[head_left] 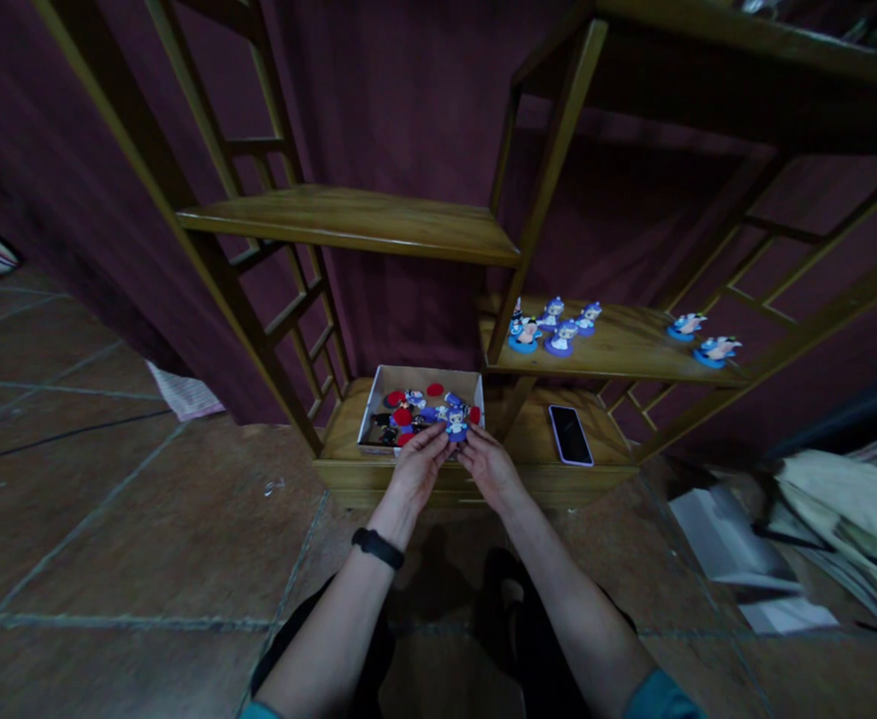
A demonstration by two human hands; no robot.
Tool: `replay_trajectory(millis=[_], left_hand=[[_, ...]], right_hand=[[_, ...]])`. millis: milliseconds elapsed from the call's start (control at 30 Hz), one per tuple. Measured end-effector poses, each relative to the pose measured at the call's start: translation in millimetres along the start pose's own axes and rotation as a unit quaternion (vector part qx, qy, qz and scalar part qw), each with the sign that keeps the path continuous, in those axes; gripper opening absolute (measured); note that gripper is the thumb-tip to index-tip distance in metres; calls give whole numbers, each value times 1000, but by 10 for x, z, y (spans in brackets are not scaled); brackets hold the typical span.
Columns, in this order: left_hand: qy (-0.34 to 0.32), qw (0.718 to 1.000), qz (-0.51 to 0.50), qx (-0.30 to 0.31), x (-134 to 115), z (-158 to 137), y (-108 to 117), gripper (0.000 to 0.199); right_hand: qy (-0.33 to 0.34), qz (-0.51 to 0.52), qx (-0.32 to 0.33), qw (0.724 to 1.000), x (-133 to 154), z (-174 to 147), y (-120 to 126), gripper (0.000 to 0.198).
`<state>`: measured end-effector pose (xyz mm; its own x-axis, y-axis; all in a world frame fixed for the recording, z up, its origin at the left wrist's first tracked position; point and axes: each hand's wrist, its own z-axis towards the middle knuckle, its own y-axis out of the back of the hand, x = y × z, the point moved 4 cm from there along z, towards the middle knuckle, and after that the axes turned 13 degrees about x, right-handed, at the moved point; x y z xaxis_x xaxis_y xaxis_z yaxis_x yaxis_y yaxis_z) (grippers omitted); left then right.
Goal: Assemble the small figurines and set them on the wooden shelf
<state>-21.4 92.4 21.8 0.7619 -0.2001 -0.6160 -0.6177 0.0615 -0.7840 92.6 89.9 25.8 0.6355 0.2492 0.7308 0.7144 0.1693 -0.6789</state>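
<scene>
Between my two hands, over the near edge of a cardboard box (468, 381), is a small purple-and-blue figurine (456, 423) on a round base. The fingers of my left hand (418, 465) pinch it from the left. My right hand (487, 467) grips it from the other side. Inside the box lie several more figurines in red, black, purple and white, heaped loosely. A red round piece (436, 390) rests near the box's back wall. My left wrist wears a black band (378, 548).
Purple figurines (561, 339) and blue-based ones (718, 351) stand on the right middle shelf (618, 345). A phone (570, 435) lies on the lower board. Overhead to the left juts a wooden shelf (364, 220). Bags (850, 509) and a white box (730, 539) sit on the floor.
</scene>
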Motion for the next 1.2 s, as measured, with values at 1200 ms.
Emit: replay_trajectory(millis=[1200], left_hand=[[-98,910,402,-1,-26,52,35,33]], right_hand=[[19,-10,-29,999,36,3,98,24]])
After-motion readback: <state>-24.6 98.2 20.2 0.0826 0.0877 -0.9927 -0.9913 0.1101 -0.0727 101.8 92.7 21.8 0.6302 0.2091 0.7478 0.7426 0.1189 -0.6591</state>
